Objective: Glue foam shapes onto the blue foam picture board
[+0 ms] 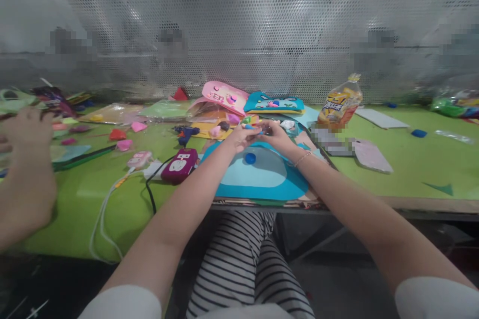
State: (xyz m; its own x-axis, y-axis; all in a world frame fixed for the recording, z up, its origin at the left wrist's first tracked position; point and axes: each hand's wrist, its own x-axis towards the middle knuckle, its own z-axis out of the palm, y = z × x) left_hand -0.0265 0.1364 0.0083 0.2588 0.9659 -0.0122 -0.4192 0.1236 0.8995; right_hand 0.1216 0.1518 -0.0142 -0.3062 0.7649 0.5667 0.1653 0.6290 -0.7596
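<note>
- Head view: the left hand [245, 135] and right hand [275, 133] meet above the far part of a blue card [258, 178], with a small blue piece [254, 129] at their fingertips.
- The left fingers look closed on that piece; the right fingers are curled in against it, though whether they truly grip it I cannot tell.
- A light pinch from both sides would probably serve best, since something this small could slip or be squashed (it may well be soft).
- Keeping the wrists raised would be wise: a blue disc [250, 158] lies on the card's pale middle, just nearer the body, and a forearm could knock it.
- The dark blue tool [186, 134], perhaps a glue gun, is near the left forearm, so that elbow is better kept from swinging outward.
- Fingers cover much of the small blue piece, so its full shape and material are hard to make out.
- The left forearm hides part of the card's edge, and small scraps beyond the hands blur together.
- Another person's hand [30, 132] is blurred, its arm cut off by the left edge.
</note>
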